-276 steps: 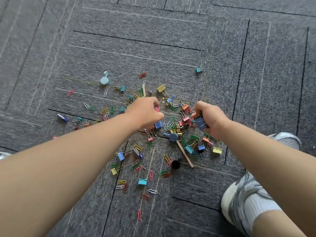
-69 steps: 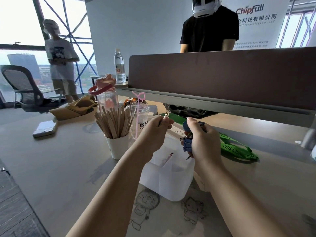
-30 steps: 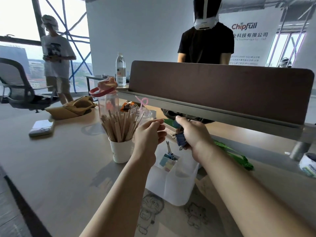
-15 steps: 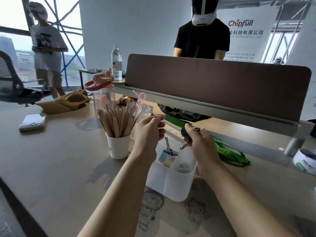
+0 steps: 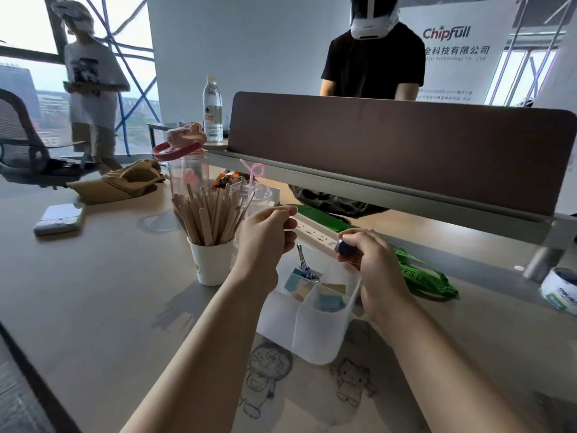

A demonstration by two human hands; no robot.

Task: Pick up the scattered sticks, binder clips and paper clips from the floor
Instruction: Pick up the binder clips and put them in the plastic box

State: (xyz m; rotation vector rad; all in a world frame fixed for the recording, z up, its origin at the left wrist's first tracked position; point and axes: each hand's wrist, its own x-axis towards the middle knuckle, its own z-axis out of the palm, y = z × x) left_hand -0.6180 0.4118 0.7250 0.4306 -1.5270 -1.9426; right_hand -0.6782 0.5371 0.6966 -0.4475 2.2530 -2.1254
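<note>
On the pale table (image 5: 93, 292), marked with cartoon sketches near the front edge, a brown divider panel (image 5: 390, 151) ran across the far side. Beyond it stood a person in black, another by the window (image 5: 28, 73). A white power strip (image 5: 315, 234) and a green lanyard (image 5: 418, 276) lay under the panel.

The left hand (image 5: 265, 242) hung above the organiser (image 5: 312, 335) with fingers curled and thumb against forefinger; whether it pinched anything could not be made out. The right hand (image 5: 371, 267) gripped a dark blue round piece (image 5: 346, 248) over the organiser's far rim, most of it hidden by the fingers.

A paper cup (image 5: 210, 264) beside the organiser held upright wooden sticks (image 5: 209, 214). The translucent organiser's left compartment held a blue binder clip (image 5: 301, 273), handles up; other coloured clips showed blurred in both compartments.
</note>
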